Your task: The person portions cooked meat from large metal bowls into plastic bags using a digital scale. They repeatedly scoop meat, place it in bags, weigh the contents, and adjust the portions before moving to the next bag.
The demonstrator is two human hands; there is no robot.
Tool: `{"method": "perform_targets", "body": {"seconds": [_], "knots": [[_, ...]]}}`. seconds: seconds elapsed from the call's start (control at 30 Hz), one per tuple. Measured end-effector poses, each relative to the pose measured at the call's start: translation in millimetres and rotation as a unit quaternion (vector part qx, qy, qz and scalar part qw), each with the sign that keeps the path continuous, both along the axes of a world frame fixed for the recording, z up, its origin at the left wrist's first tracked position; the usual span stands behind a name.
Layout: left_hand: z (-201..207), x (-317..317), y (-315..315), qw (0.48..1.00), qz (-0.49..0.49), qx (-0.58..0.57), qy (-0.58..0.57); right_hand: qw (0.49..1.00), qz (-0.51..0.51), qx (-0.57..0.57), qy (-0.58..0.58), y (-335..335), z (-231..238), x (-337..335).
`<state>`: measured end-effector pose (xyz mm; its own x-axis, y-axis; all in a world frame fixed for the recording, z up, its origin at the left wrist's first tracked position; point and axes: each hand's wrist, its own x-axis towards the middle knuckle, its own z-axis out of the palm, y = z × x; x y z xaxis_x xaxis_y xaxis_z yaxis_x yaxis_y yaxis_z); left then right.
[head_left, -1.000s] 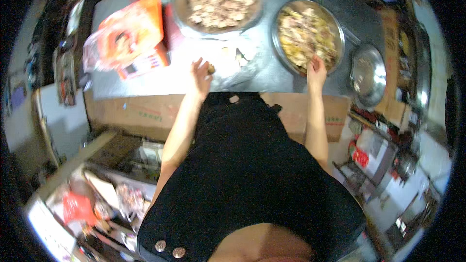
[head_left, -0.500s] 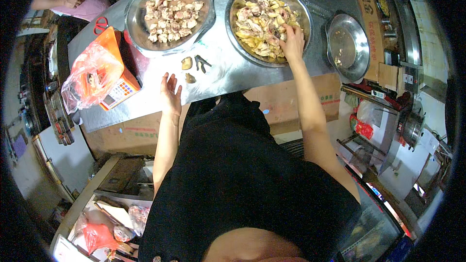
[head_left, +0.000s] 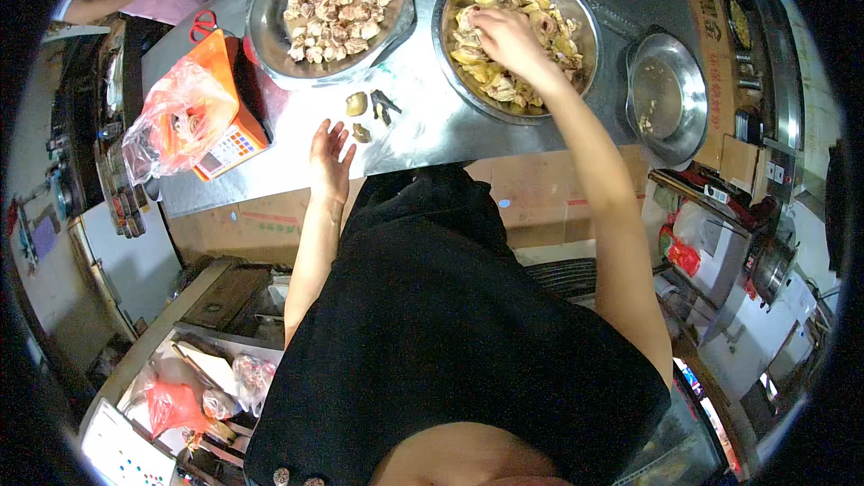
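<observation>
The right hand [head_left: 506, 38] has a narrow grip, fingers bunched and pointing down into the yellow meat bits [head_left: 499, 87]. I can't tell if it pinches one. The bits sit in a round metal bowl [head_left: 444, 25] on the desk [head_left: 418, 137]. The right arm [head_left: 598, 157] slants up and left. The left hand [head_left: 331, 162] is loosely open, palm showing, near small brown scraps [head_left: 361, 133].

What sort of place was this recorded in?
Probably a kitchen or food-preparation area, perhaps in a small shop: a metal-topped table bears steel basins, two of them holding cut-up, meat-like pieces, and an orange scale with a keypad.
</observation>
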<state>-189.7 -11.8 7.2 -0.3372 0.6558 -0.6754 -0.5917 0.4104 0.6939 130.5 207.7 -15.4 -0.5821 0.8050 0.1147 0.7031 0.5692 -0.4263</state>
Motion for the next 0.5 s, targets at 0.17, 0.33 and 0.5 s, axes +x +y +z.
{"method": "perform_targets", "body": {"seconds": [0.17, 0.33, 0.5], "knots": [[4.9, -3.1, 0.0, 1.000, 0.000, 0.014, -0.004, 0.964, -0.031, -0.104, -0.243, 3.8, 14.8, -53.3], [1.3, -14.8, -5.2, 1.000, 0.018, 0.004, -0.002, 0.924, -0.170, -0.339, -0.038, 1.2, 40.2, -40.0], [-5.7, -18.9, -9.0, 1.000, 0.006, 0.007, -0.025, 0.969, -0.086, -0.233, -0.020, -3.8, 8.6, 13.7]]}}
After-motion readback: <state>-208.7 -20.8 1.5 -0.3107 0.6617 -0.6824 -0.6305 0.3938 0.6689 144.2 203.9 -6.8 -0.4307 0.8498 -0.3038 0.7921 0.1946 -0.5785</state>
